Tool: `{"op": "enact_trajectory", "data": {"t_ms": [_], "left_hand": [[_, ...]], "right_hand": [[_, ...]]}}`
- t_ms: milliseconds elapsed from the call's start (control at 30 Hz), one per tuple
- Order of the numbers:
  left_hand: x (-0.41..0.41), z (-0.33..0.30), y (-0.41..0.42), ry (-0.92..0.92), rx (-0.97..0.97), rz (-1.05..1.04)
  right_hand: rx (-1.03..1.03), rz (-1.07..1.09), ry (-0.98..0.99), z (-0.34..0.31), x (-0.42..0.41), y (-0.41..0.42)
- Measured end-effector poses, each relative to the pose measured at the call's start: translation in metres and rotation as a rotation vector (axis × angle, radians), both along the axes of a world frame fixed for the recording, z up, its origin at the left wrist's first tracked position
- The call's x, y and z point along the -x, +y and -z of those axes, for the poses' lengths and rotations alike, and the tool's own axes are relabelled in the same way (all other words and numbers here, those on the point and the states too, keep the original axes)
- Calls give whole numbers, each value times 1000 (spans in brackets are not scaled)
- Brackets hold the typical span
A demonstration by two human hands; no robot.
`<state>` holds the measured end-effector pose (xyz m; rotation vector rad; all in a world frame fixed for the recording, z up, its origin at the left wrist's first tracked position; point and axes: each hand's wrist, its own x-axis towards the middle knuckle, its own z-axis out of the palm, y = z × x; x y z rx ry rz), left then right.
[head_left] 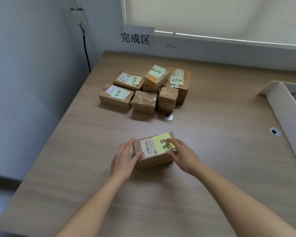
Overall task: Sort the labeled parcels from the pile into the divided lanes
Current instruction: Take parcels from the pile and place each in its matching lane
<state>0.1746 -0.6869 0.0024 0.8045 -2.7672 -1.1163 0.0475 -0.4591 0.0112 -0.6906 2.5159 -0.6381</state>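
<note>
A small cardboard parcel (153,152) with a white barcode label and a yellow-green handwritten note lies on the wooden table (212,151) in front of me. My left hand (125,159) grips its left end, thumb on the top near edge. My right hand (182,154) holds its right end, fingers lying over the yellow note. Further back stands a pile of several cardboard parcels (143,89), some bearing green notes.
A white divided box (285,106) stands at the right edge of the table. Two round grommets (168,116) (275,131) sit in the tabletop. A paper sign (137,39) hangs on the wall behind the pile. The table's left edge drops off beside the wall.
</note>
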Motion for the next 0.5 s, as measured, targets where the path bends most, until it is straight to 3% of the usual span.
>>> {"op": "enact_trajectory", "data": {"t_ms": [267,500], "left_hand": [[17,14,-8,28,-139,114],[-4,10,21,-41,-101,90]], "right_hand": [[-20,3,0,5,2,6],[-106,29,2,5,-16,14]]}}
